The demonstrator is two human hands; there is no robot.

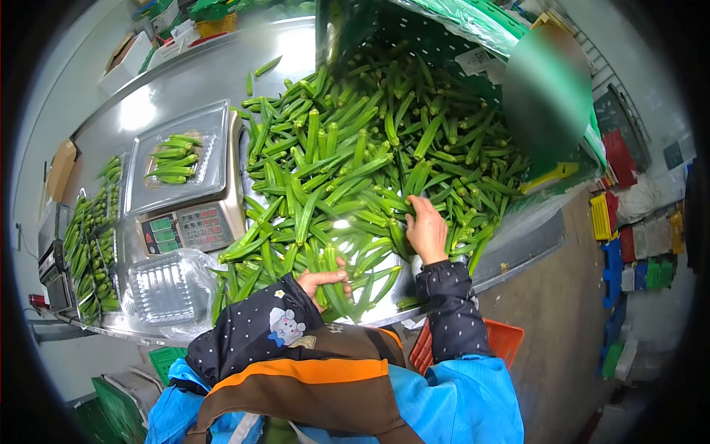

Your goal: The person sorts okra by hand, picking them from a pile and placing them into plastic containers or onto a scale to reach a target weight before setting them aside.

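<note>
A large heap of green okra (pixel 318 177) spreads over the metal table and back into a tipped green crate (pixel 444 55). My left hand (pixel 322 283) is closed around a few okra pods at the near edge of the heap. Farther right, my right hand (pixel 427 231) rests on the heap's right part, its fingertips closed at some pods; what they hold is too small to tell. On the left, a digital scale (pixel 198 226) carries a clear tray (pixel 211 159) with several okra pods. Empty clear trays (pixel 166 288) in a plastic bag lie in front of the scale.
Packed okra trays (pixel 92 251) line the table's left side. A red crate (pixel 505 340) stands on the floor below the table's near edge. Colored bins (pixel 651 259) are at the right, and white boxes (pixel 127 63) at the back left.
</note>
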